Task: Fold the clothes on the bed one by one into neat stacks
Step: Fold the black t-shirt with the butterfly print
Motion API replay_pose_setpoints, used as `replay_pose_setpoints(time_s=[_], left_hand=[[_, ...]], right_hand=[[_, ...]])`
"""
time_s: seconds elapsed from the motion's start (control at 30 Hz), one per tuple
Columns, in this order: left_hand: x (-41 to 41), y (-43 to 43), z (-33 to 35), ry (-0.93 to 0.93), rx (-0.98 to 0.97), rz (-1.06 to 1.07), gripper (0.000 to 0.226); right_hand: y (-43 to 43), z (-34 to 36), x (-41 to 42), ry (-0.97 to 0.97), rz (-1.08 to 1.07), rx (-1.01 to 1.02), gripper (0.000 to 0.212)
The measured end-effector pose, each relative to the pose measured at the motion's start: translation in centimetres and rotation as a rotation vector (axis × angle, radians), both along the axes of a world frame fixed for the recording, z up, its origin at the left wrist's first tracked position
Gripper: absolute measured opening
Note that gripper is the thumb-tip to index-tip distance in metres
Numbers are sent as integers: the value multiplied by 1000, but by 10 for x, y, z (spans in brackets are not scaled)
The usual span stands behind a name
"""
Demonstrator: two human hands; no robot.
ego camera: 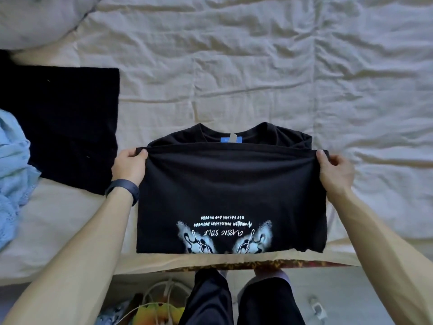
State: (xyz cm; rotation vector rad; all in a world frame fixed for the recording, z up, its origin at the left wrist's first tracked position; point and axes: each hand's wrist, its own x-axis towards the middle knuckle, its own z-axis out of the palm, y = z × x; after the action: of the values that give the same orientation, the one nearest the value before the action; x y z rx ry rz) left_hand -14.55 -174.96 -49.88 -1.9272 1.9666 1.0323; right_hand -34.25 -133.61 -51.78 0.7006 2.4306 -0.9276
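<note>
Fingers (140, 153) of the left hand (128, 166) curl tight and pinch one corner of the black shirt (229, 184). The right hand (335, 171) pinches the other corner the same way. The shirt lies on the bed (257, 66) at 6 o'clock, its near half pulled up toward the neck hole at 12 o'clock. To fold it well, I think both corners should land together, level, just under the neck, then get patted flat. I count two hands, one shirt being folded, one folded black cloth (70, 127) at 9 o'clock, one blue cloth (14, 165) at 8 o'clock, not folded yet, and one pillow (35, 17) at 11 o'clock.
</note>
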Motion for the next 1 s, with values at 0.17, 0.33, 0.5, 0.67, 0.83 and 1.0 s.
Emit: replay_pose_setpoints(time_s=[0.17,0.33,0.5,0.67,0.83,1.0], left_hand=[[11,8,5,3,9,-67,33],[13,12,12,207,-116,-34,24],[-6,3,12,286,-214,-25,25],[-13,-7,-1,157,-117,-109,38],[18,17,14,141,-42,-89,50],[89,59,19,23,95,-99,54]], right_hand=[[4,5,-4,-33,-26,-117,29],[0,19,-10,110,-58,-270,5],[-17,15,-26,255,-64,-281,6],[-28,-2,-37,156,32,-250,20],[0,13,-5,34,44,-177,50],[43,44,74,-155,41,-131,41]])
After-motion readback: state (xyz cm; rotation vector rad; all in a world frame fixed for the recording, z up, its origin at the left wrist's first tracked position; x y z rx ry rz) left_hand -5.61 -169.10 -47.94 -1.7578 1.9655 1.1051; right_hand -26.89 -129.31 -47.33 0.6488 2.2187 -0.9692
